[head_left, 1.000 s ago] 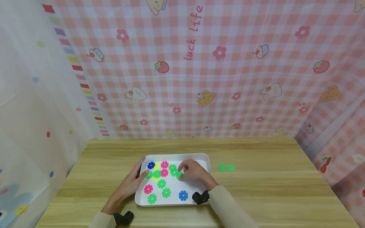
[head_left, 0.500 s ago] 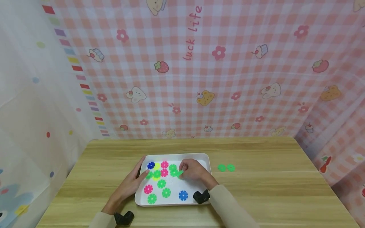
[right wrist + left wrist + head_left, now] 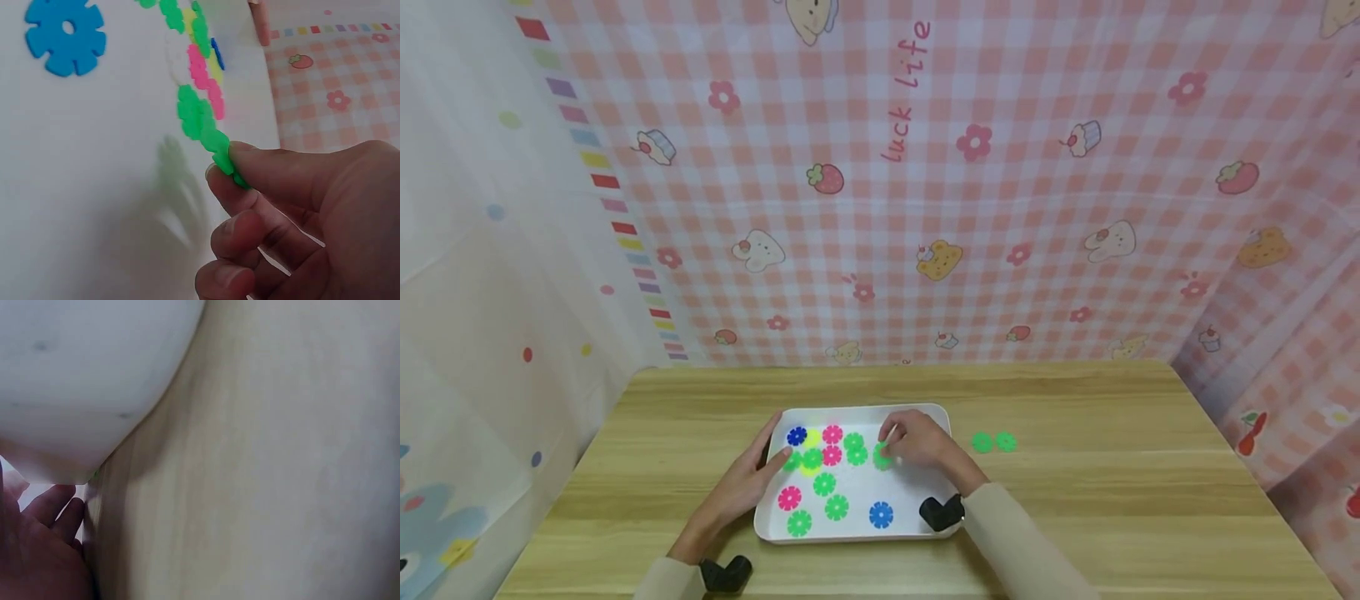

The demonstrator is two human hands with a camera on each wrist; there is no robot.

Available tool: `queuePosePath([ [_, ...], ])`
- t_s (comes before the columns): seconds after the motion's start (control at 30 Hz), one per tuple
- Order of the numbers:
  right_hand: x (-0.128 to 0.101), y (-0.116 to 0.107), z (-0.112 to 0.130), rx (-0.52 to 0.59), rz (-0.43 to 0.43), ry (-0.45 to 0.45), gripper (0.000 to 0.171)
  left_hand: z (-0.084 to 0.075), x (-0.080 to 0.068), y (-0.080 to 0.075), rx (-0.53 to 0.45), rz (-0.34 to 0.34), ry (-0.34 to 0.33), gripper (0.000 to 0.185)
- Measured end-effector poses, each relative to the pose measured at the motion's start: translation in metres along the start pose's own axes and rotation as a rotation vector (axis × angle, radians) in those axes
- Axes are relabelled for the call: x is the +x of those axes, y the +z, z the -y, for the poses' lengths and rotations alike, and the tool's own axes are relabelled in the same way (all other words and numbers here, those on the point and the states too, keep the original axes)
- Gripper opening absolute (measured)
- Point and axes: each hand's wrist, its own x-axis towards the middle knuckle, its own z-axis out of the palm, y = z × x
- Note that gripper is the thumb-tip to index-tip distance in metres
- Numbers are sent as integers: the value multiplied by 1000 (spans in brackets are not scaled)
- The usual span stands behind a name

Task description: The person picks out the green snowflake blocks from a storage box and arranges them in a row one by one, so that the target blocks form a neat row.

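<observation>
A white tray [image 3: 940,417] lies mid-table with several green, pink, blue and yellow snowflake discs in it. My right hand [image 3: 891,446] pinches one green disc [image 3: 882,457] between thumb and forefinger, just above the tray's right half; the right wrist view shows that green disc [image 3: 222,156] on edge in my fingertips [image 3: 250,164] over the tray floor [image 3: 94,187]. My left hand [image 3: 775,442] rests on the tray's left rim with straight fingers, its thumb beside a green disc [image 3: 812,458]. The left wrist view shows only the tray's rim [image 3: 81,375], wood and my fingers [image 3: 44,519].
Two green discs [image 3: 982,442] [image 3: 1006,442] lie side by side on the wooden table [image 3: 1112,467] right of the tray. A blue disc [image 3: 881,515] lies near the tray's front edge. Pink checked cloth walls close off the back and sides.
My right hand has lifted the green disc away from the other green ones and shifted a little to the right. The left hand has stayed put.
</observation>
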Motion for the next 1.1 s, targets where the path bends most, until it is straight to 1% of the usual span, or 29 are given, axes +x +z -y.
queuePosePath([
  [0.13, -5, -14, 3, 10, -32, -39, 10, 15, 7, 1, 13, -6, 1, 63],
  [0.23, -11, -26, 5, 33, -53, -41, 10, 26, 12, 2, 31, -19, 9, 64],
  [0.33, -18, -38, 3, 63, -76, -33, 9, 32, 14, 3, 41, -30, 21, 65],
  [0.4, -23, -46, 0, 97, -94, -29, 9, 33, 14, 3, 32, -31, 29, 65],
  [0.5, -29, -58, -5, 140, -125, -22, 10, 33, 15, 4, 30, -31, 24, 64],
  [0.67, -40, -76, -18, 172, -171, -14, 14, 33, 16, 3, 28, -23, 4, 63],
  [0.77, -46, -85, -28, 193, -201, -11, 16, 33, 15, 2, 24, -22, -2, 63],
  [0.87, -51, -92, -40, 227, -234, 4, 17, 33, 15, 2, 39, -26, 0, 64],
  [1.1, -66, -105, -69, 242, -298, 59, 21, 34, 14, 3, 44, -30, 12, 67],
])
